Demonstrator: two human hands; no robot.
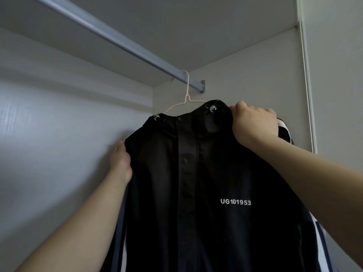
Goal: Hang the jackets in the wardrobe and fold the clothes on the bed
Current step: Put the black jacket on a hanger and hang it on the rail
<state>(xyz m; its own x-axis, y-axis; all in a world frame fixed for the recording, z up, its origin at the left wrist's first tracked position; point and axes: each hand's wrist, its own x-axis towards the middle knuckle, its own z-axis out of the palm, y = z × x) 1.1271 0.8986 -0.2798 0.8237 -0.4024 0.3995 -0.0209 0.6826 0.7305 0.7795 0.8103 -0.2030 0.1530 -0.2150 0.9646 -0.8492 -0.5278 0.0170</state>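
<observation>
A black jacket [196, 183] with white lettering on the chest hangs on a thin pale hanger [186, 97]. The hanger's hook is over the grey wardrobe rail [117, 38], near the rail's right end bracket. My left hand [121, 160] grips the jacket's left shoulder edge. My right hand [253, 122] holds the collar and right shoulder at the top. The jacket's front faces me, with snap buttons down the middle.
White wardrobe walls enclose the space on the left, back and right, with a shelf panel above the rail. Behind the black jacket, at the right, part of another dark garment with white stripes [322, 242] shows.
</observation>
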